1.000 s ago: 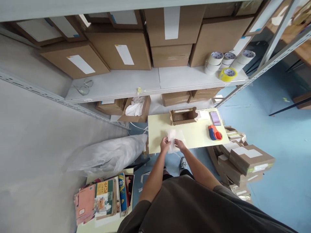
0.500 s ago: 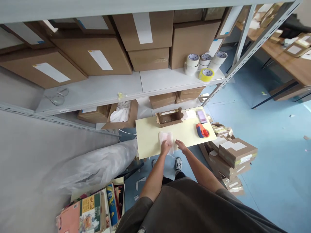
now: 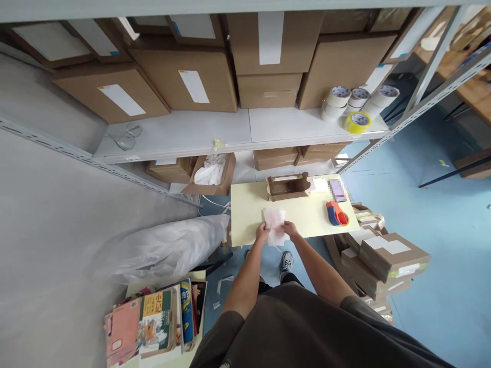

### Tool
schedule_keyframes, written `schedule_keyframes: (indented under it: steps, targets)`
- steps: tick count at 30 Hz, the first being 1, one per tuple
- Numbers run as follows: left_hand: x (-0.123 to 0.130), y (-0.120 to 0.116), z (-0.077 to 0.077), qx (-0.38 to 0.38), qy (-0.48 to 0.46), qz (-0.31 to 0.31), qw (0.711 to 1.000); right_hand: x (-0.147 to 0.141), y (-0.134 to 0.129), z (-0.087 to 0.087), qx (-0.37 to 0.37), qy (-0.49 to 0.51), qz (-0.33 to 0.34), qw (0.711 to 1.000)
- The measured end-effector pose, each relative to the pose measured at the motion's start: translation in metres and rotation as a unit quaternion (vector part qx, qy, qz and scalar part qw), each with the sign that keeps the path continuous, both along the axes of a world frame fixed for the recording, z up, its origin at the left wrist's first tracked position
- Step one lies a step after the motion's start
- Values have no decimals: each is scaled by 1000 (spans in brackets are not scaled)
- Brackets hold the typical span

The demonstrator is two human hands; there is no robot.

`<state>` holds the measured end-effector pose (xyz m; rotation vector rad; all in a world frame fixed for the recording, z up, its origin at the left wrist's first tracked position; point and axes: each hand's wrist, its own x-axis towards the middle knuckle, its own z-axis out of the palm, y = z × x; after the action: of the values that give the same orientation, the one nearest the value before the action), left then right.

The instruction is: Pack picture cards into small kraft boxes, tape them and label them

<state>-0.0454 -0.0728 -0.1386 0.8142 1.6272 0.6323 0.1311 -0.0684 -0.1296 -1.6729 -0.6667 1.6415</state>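
**White packet (image 3: pixel 275 225) held by two hands in front of an open box (image 3: pixel 288 196)**

The packet is on the person's side of the open box, its lower end reaching the near edge of the pale yellow surface (image 3: pixel 245 204). The left hand (image 3: pixel 262 232) has its grip clamped on the packet's left edge; the right hand (image 3: pixel 290 229) has its grip clamped on the right edge. White paper (image 3: pixel 319 184) lies just right of the box, a tape dispenser (image 3: pixel 336 214) farther right and nearer the person. Behind the box stands a shelf (image 3: pixel 215 122).
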Motion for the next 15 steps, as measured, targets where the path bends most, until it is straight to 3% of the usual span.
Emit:
schedule_keyframes:
  steps: [3,6,15]
  targets:
    - [-9,-1,11,0,-46,27,999,-10,1,9,-13,-6,-12,1000]
    - [-23,-2,31,-1,-81,45,996,-17,1,31,-6,5,-24,1000]
    - [-51,21,115,70,-188,13,980,-7,7,128,78,100,10,992]
